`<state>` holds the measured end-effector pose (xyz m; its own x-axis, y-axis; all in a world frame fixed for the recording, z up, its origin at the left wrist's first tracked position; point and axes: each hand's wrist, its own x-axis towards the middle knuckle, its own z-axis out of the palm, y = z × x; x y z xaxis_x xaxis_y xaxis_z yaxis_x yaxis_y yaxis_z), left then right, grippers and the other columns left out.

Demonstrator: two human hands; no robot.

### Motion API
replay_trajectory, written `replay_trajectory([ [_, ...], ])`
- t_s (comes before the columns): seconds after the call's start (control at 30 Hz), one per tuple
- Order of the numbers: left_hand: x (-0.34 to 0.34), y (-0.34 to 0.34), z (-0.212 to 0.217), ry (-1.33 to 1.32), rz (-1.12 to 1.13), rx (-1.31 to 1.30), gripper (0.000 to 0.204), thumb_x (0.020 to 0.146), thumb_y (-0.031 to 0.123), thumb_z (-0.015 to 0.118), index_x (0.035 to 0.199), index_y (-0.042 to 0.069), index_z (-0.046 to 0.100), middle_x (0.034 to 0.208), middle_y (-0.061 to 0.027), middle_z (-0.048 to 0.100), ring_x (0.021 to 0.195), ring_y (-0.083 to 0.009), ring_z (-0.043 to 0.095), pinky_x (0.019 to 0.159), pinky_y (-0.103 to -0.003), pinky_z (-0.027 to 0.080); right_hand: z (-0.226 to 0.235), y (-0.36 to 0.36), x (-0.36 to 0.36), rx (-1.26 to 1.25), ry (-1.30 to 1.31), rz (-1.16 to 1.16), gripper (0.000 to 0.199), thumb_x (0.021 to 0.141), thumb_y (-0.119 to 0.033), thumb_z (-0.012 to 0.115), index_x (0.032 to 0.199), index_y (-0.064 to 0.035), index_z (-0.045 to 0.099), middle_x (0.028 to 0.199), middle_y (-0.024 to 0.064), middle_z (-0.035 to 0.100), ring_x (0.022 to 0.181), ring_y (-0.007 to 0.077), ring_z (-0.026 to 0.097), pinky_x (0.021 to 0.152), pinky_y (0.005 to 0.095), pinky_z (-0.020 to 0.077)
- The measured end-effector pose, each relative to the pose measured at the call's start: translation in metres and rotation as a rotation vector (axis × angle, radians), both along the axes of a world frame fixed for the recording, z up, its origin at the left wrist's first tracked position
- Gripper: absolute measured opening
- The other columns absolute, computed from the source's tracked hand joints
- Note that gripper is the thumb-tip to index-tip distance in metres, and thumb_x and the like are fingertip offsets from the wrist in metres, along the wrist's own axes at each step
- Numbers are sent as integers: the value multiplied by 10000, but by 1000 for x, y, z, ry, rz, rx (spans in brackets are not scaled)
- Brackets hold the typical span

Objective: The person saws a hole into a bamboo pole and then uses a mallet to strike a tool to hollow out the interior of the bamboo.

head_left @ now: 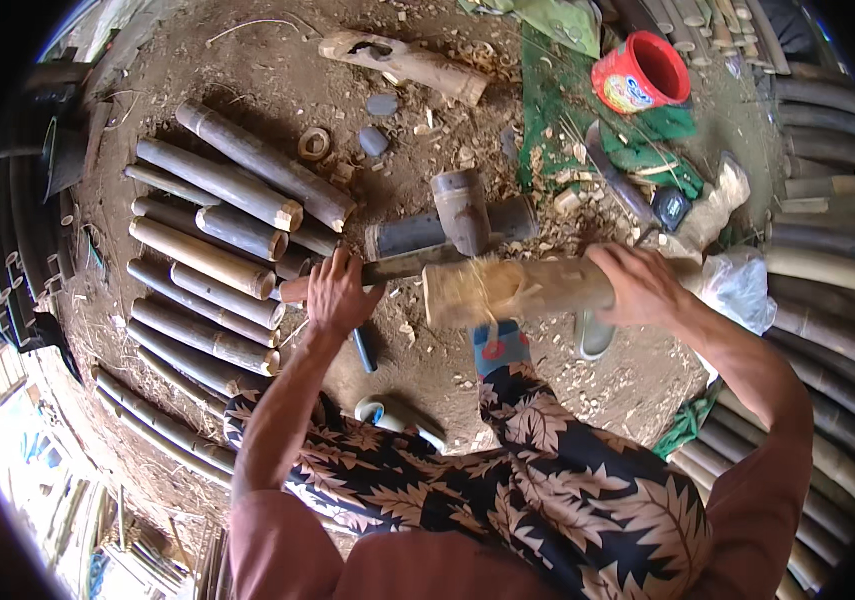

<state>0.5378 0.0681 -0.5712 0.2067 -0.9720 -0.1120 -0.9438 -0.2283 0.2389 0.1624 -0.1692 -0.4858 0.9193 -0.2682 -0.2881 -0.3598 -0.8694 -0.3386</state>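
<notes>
My left hand (336, 292) is closed around the reddish-brown handle of a long knife. Its dark blade (413, 264) points right, toward the near end of a bamboo section. My right hand (643, 285) grips that thick, pale bamboo section (558, 287) near its right end, holding it level above my feet. Stringy shavings (496, 290) cling around a cut on its upper side. Just beyond, a short brown bamboo piece (463, 212) rests against a dark bamboo length (518, 218) on the ground.
Cut bamboo lengths (203, 255) lie in rows at left; more poles (833, 265) line the right. A red bucket (641, 73), a curved blade (616, 170) and a black case (671, 208) sit around green netting (548, 110). A plastic bag (740, 290) is beside my right forearm. Wood chips litter the dirt.
</notes>
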Motion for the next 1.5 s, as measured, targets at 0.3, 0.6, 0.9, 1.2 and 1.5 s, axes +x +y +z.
replay_trajectory([
  [0.3,37,-17,10,364,290,338,820,811,870,346,798,103,636,672,-74,624,567,-193,578,517,-406,476,46,70,-57,482,219,-287,770,570,-309,847,1209,-18,530,984,187,662,809,274,697,684,385,622],
  [0.6,66,-80,52,61,60,501,797,797,839,452,822,93,730,702,-152,660,693,-283,652,659,-444,511,68,51,-53,894,-186,-1085,1049,596,-364,825,1403,87,330,1223,220,560,1108,288,582,966,413,481],
  [0.9,69,-75,49,44,63,551,771,794,828,475,865,106,736,722,-155,671,728,-316,666,682,-463,516,97,12,-16,737,-228,-1022,884,665,-330,760,1388,38,408,1265,163,571,1171,243,557,1013,366,421],
  [1.2,65,-76,52,45,99,621,733,799,809,497,859,119,736,727,-143,676,721,-307,667,677,-459,520,90,13,8,809,-280,-966,863,676,-263,768,1397,35,399,1287,167,554,1203,245,534,1024,376,415],
  [1.5,57,-68,39,70,126,568,706,814,782,512,906,121,743,755,-127,690,752,-305,682,687,-455,527,28,35,44,455,-192,-733,856,741,-182,787,1420,43,316,1155,233,602,999,333,651,919,429,537],
])
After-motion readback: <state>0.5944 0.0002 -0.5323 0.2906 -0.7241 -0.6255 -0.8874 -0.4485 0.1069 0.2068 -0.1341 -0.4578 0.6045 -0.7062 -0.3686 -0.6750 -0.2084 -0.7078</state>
